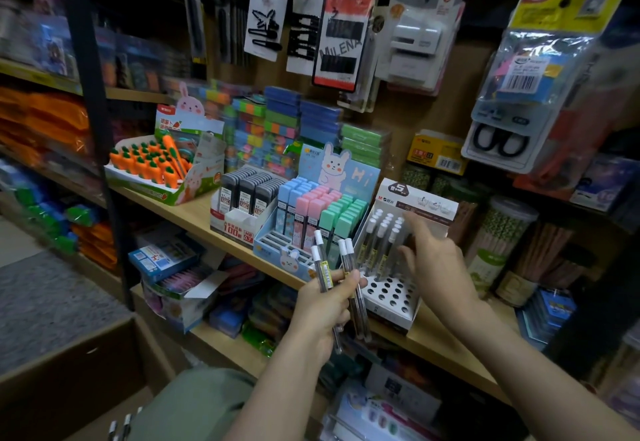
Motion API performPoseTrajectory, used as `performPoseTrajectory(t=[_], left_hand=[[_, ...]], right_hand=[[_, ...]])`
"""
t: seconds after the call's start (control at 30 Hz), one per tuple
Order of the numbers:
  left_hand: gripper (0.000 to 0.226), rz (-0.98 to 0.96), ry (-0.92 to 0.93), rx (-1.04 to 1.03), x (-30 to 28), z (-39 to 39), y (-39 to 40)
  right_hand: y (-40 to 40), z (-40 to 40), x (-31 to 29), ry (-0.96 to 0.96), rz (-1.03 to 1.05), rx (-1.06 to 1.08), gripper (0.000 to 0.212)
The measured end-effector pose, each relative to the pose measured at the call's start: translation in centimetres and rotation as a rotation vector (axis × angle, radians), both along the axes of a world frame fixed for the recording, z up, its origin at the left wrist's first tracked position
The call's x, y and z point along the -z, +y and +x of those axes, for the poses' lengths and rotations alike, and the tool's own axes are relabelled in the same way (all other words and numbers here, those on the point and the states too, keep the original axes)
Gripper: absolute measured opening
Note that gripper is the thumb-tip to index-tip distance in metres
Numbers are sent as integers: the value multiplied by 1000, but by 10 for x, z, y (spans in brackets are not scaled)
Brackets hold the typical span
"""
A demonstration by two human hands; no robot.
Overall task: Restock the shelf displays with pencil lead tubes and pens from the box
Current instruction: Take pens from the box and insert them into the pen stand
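Shelf's holed display [391, 297] only back-filled, front holes bare: your left hand [323, 305] grips spare lead tubes [346, 267] beside it, right hand [434, 264] fingers spread over it.

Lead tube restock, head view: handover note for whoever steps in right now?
Left hand: grips a bunch of clear white-capped pencil lead tubes.
Right hand: fingers spread, holding nothing, at the white perforated display box.
Done: several capped tubes stand in the display's back rows.
Left: front holes are unfilled; slot in the held tubes. More white-capped tubes lie at the bottom edge, beside the brown cardboard box.
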State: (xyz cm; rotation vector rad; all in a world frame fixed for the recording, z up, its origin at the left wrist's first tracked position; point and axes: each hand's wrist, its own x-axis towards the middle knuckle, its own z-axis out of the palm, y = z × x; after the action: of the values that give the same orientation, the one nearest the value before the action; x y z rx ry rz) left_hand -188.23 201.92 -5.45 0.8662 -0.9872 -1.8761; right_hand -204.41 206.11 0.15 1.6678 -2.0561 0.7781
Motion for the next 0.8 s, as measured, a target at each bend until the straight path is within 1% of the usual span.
performPoseTrajectory(t=[0.07, 0.13, 0.23, 0.4, 0.47, 0.53, 0.57, 0.6, 0.67, 0.73, 0.8], left_hand=[[15, 0, 9, 9, 0, -1, 1], [14, 9, 15, 3, 0, -2, 2], [16, 17, 8, 0, 0, -2, 2], [16, 7, 21, 12, -1, -2, 2], [15, -8, 28, 42, -1, -1, 4], [18, -29, 33, 97, -4, 0, 6], [19, -42, 35, 125, -6, 1, 8], [21, -56, 34, 145, -8, 1, 9], [25, -86, -4, 150, -11, 0, 11], [31, -106, -59, 137, -12, -1, 12], [26, -102, -58, 136, -11, -1, 13]], right_hand=[[1, 2, -1, -39, -6, -13, 60], [0, 4, -1, -68, -38, -6, 50], [1, 9, -1, -23, -14, 27, 39], [9, 5, -3, -15, -18, -8, 34], [12, 4, -5, -38, -12, -18, 43], [17, 4, -8, -119, -34, -46, 56], [21, 7, -10, -181, -68, -78, 56], [26, 11, -12, -253, -86, -122, 50], [30, 20, -17, -399, -14, -223, 37], [30, 27, -17, -484, 67, -276, 32], [29, 29, -17, -574, 73, -293, 26]])
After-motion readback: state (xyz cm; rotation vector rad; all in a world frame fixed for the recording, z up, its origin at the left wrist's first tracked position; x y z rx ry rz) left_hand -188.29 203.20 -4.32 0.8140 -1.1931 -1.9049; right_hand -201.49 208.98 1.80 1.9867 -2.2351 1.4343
